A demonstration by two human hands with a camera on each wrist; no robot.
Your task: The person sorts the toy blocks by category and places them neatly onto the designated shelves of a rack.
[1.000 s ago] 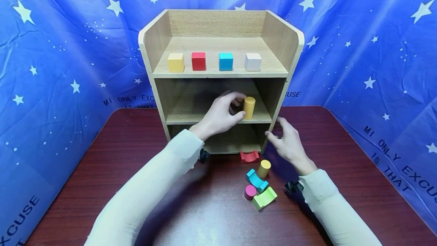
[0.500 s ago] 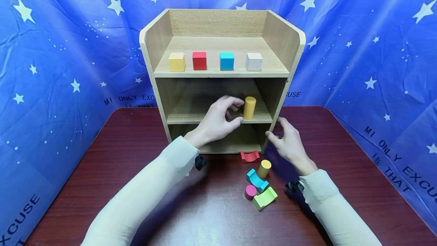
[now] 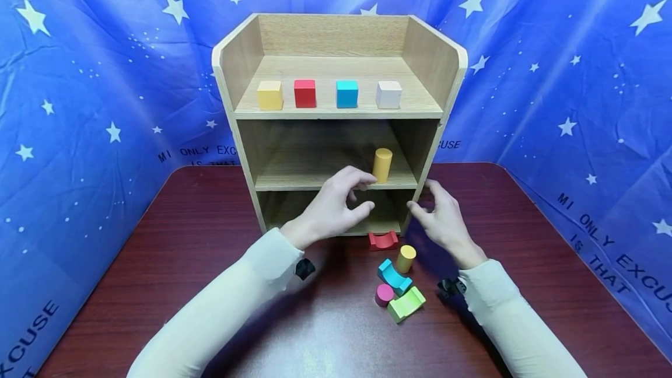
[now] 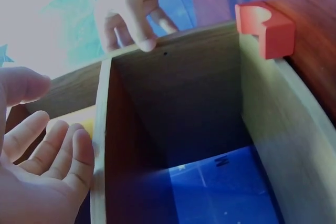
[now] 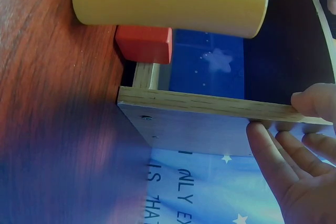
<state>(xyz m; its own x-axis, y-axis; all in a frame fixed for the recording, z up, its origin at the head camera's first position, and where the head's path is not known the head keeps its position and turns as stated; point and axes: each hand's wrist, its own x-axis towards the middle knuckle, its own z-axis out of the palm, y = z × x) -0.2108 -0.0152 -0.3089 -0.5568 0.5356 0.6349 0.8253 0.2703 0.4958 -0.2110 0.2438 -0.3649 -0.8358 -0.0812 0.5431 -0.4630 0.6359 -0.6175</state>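
Note:
In the head view a small wooden shelf unit (image 3: pixel 294 114) stands on the table. An upright yellow cylinder (image 3: pixel 382 164) is on its middle shelf, near the right side. My left hand (image 3: pixel 329 206) hovers in front of that shelf, just left of and below the cylinder, fingers loosely bent and holding nothing. In the left wrist view the fingers partly hide the yellow cylinder (image 4: pixel 86 118). My right hand (image 3: pixel 447 223) grips the front edge of the unit's right side panel (image 5: pixel 210 103), thumb on one face and fingers on the other, as the right wrist view shows.
Yellow, red (image 3: pixel 305 94), blue (image 3: pixel 347 94) and white cubes line the top shelf. On the table before the unit lie a red arch block (image 3: pixel 383 241), a second yellow cylinder (image 3: pixel 406 259), a blue arch (image 3: pixel 394 277), a pink cylinder (image 3: pixel 384 294) and a green arch (image 3: pixel 406 305).
My left hand has come away from the yellow cylinder, moving down and toward me, and the cylinder stays standing on the middle shelf. The right hand keeps its place on the side panel.

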